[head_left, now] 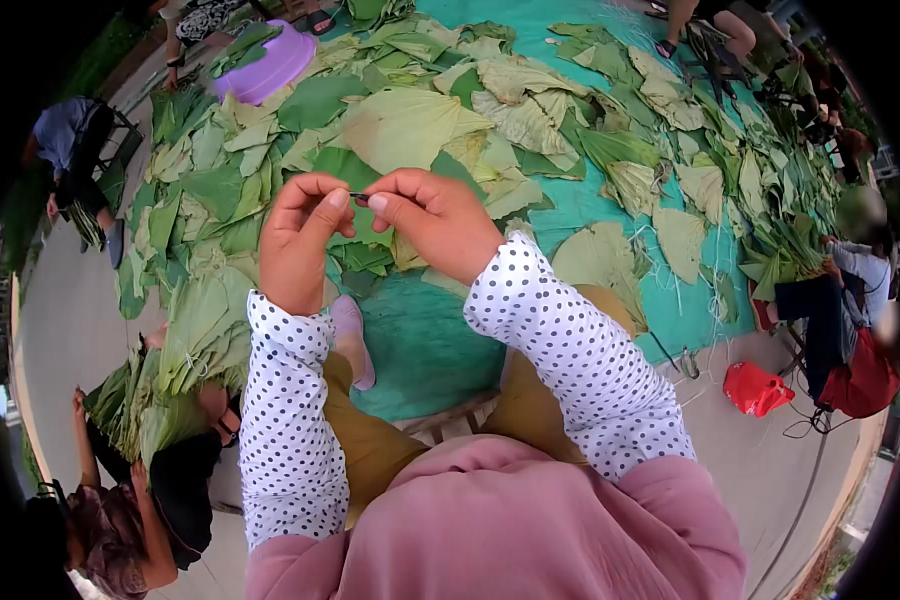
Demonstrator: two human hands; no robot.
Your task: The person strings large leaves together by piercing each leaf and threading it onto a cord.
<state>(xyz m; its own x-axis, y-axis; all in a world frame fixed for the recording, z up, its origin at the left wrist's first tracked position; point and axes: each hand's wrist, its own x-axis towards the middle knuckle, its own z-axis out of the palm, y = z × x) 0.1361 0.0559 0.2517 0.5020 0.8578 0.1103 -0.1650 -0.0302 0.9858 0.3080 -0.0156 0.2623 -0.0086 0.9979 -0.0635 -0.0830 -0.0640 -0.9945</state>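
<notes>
My left hand (300,225) and my right hand (435,215) meet in front of me, thumbs and forefingers pinched. Between the fingertips is a small, thin dark piece (359,196), held from both sides; its kind is too small to make out. The other fingers of both hands are curled in. Below and beyond them, large flat green leaves lie heaped, with a broad pale leaf (400,130) just past my fingertips. Neither hand appears to touch the leaves.
The leaves lie on a green tarp (425,350). A purple basin (270,65) stands at the far left of the heap. White strings (715,290) and a red bag (757,388) are at the right. Several people sit around the edges, some with leaf bundles (175,425).
</notes>
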